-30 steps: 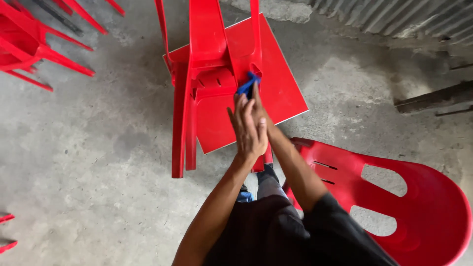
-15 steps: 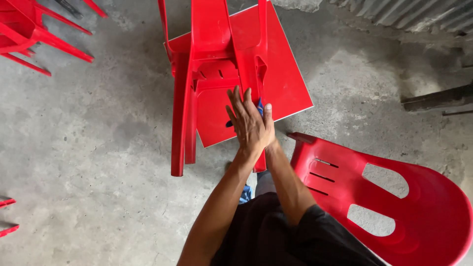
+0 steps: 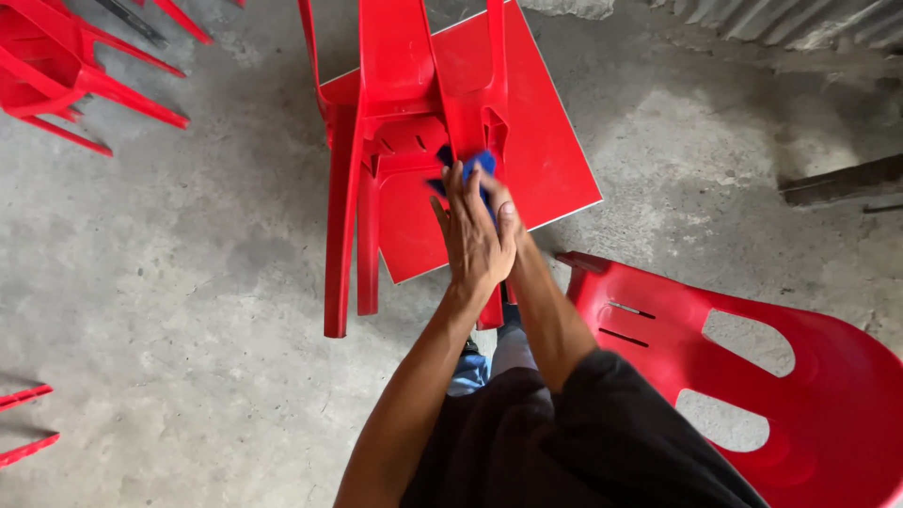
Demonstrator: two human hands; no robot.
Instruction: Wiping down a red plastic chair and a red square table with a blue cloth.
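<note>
Here, a crumpled bright-blue cloth [image 3: 467,169] sits pressed against the underside framing of an upturned red plastic table [image 3: 442,122], right where one leg meets the square top. Only the upper edge of the cloth shows; the rest is hidden under the hands. Left hand [image 3: 475,235] lies flat over the cloth, fingers [image 3: 458,188] extended and close together, palm bearing down, which would hold the cloth tight to the moulded ribs. Right hand [image 3: 506,218] is mostly covered by the left; a thumb or fingertip shows at its side, apparently backing the same cloth, but whether it pinches the cloth or merely presses cannot be told. Both forearms run forward together, so the load goes into one spot. The table lies legs toward the camera on a grey concrete floor [image 3: 188,310], an orientation that exposes the joints and ribs normally out of reach. Just beside the person's right, a red plastic chair with slotted back [image 3: 752,376] rests on the floor. More red plastic furniture legs [image 3: 75,75] stand well apart at upper left, and further red pieces [image 3: 23,423] at the lower left edge.
</note>
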